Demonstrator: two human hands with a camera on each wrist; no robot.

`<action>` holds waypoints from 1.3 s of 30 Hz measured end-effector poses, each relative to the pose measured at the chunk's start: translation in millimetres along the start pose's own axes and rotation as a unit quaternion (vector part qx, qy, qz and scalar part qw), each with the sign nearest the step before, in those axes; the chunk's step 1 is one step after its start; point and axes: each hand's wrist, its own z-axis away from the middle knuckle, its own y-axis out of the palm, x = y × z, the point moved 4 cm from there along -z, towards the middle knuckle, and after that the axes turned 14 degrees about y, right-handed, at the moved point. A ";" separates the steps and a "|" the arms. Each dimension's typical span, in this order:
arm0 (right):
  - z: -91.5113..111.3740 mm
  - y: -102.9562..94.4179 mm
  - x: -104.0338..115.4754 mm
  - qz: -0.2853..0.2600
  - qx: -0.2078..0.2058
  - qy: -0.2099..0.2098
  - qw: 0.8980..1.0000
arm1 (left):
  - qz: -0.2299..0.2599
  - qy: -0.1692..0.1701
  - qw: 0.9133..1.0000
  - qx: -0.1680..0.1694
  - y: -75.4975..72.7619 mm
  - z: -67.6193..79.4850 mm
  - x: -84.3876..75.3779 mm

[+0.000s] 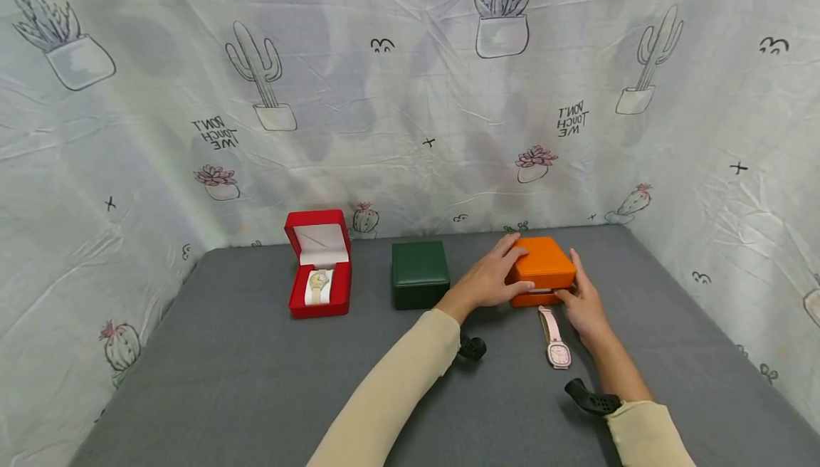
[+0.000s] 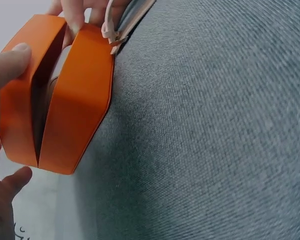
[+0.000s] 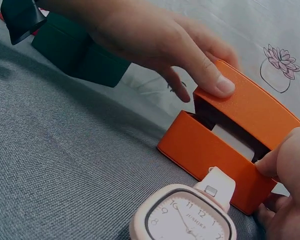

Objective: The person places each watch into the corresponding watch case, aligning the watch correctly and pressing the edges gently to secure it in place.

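Orng box (image 1: 544,270) on tbl (image 1: 256,381), lid (image 1: 546,253) ajar

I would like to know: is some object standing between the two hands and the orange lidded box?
Nothing visible stands between them. The left hand holds the lid of the orange lidded box, and the right hand touches its front right corner. The pink wristwatch lies just in front, blocking neither hand.

Your left hand (image 2: 6,67) holds the lid (image 2: 16,112) of the partly open orange box (image 2: 79,95); your right hand (image 2: 75,12) touches its base, near a pale strap (image 2: 109,27) above grey cloth (image 2: 200,125).
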 end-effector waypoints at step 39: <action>1.3 1.7 -1.1 -0.002 -0.003 -0.013 1.000 | -0.203 0.169 0.964 -0.004 -0.7 -2.8 -34.5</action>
